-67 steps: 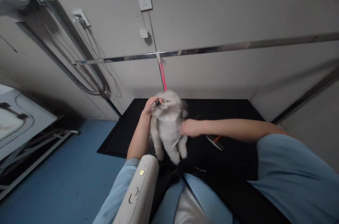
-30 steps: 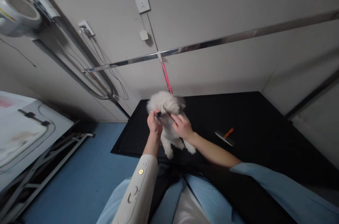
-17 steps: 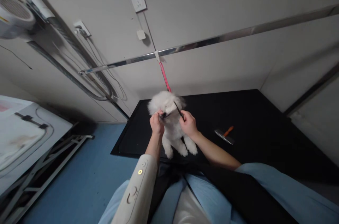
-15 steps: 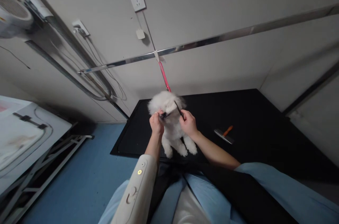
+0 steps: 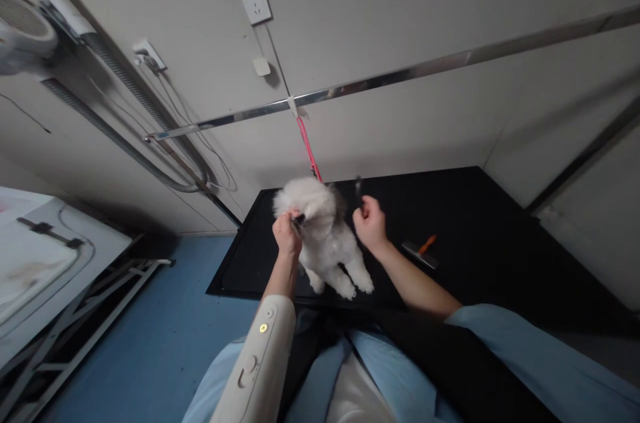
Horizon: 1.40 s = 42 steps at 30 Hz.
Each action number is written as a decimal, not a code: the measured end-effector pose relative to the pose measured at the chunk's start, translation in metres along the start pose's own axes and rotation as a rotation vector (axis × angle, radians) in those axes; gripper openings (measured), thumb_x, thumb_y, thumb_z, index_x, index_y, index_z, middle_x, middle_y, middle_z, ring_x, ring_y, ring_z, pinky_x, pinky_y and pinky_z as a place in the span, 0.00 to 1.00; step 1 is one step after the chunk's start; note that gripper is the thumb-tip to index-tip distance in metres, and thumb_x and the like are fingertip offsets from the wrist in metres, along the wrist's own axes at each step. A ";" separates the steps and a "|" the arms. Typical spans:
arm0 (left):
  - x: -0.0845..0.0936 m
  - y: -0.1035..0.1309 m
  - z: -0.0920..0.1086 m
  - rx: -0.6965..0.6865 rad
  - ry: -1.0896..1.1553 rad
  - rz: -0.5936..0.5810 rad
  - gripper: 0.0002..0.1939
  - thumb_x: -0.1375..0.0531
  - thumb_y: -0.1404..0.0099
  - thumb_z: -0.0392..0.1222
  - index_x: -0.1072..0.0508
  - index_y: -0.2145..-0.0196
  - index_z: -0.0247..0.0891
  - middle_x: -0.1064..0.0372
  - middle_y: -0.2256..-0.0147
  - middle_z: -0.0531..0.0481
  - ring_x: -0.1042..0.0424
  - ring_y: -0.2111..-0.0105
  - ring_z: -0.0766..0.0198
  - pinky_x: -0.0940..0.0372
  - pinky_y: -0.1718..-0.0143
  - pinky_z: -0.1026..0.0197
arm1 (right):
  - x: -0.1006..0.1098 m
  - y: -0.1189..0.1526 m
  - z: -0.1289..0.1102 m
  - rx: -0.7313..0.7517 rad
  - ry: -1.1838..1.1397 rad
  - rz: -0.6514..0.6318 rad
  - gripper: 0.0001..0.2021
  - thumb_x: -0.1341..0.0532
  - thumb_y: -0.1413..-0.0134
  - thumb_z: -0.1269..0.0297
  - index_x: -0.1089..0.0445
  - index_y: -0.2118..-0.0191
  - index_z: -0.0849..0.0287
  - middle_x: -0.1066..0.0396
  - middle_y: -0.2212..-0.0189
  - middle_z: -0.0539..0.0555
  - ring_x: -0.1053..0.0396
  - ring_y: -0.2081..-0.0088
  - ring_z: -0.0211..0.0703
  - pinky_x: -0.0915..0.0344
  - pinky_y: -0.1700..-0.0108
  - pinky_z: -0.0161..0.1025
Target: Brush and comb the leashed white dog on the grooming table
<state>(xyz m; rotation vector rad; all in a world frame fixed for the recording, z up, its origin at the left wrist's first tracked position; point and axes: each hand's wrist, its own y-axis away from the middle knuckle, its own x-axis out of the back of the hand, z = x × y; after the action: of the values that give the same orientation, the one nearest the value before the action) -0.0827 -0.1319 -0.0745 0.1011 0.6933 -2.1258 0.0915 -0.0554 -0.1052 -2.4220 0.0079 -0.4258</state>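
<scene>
A fluffy white dog [image 5: 327, 246] sits at the front of a black table, its head turned to the left. My left hand [image 5: 287, 234] is closed at the dog's muzzle, with the dark nose just beside the fingertips. To the right of the dog's head, my right hand [image 5: 371, 223] is raised, its fingers wrapped round a thin dark tool [image 5: 359, 188] that is blurred and points upward, apart from the fur. A pink lead [image 5: 309, 148] runs from a metal rail down behind the dog's head.
A slicker brush [image 5: 421, 252] with an orange handle lies on the black table [image 5: 465, 210] at the right. The metal rail [image 5: 400, 75] crosses behind. At the left are a dryer hose [image 5: 115, 136] and a white tub [image 5: 95, 236].
My right hand and the dark tool have moved right, away from the dog's face. The dog's head has turned left, and my left hand has shifted slightly left and down with it.
</scene>
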 end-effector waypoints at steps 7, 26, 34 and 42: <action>0.009 -0.008 0.002 -0.027 0.121 0.087 0.13 0.41 0.40 0.46 0.29 0.78 0.37 0.28 0.72 0.50 0.28 0.68 0.65 0.33 0.59 0.62 | -0.031 0.029 -0.014 0.248 -0.106 -0.135 0.16 0.46 0.48 0.72 0.30 0.54 0.58 0.34 0.75 0.50 0.36 0.72 0.40 0.34 0.65 0.37; 0.037 -0.022 0.017 -0.244 -0.326 0.009 0.18 0.47 0.36 0.44 0.36 0.83 0.39 0.32 0.78 0.53 0.27 0.68 0.64 0.46 0.37 0.50 | -0.079 0.009 -0.011 0.045 -0.250 -0.105 0.13 0.45 0.49 0.67 0.33 0.56 0.59 0.38 0.77 0.46 0.38 0.75 0.39 0.37 0.67 0.37; 0.055 -0.041 0.009 -0.286 -0.417 0.083 0.17 0.47 0.38 0.44 0.35 0.83 0.40 0.27 0.75 0.51 0.26 0.68 0.63 0.45 0.37 0.50 | -0.093 0.013 -0.024 0.091 -0.322 -0.217 0.12 0.43 0.48 0.66 0.33 0.56 0.58 0.35 0.76 0.48 0.38 0.75 0.38 0.39 0.69 0.36; 0.078 -0.041 0.016 -0.341 -0.422 0.173 0.18 0.47 0.36 0.43 0.38 0.84 0.39 0.33 0.78 0.54 0.28 0.69 0.65 0.47 0.36 0.49 | -0.119 0.012 -0.041 -0.092 -0.325 -0.301 0.17 0.44 0.51 0.70 0.33 0.54 0.59 0.37 0.77 0.46 0.38 0.75 0.39 0.40 0.70 0.36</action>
<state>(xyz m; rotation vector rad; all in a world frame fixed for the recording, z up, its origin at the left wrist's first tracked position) -0.1594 -0.1771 -0.0675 -0.4452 0.7484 -1.7573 -0.0325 -0.0761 -0.1193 -2.5639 -0.4930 -0.1604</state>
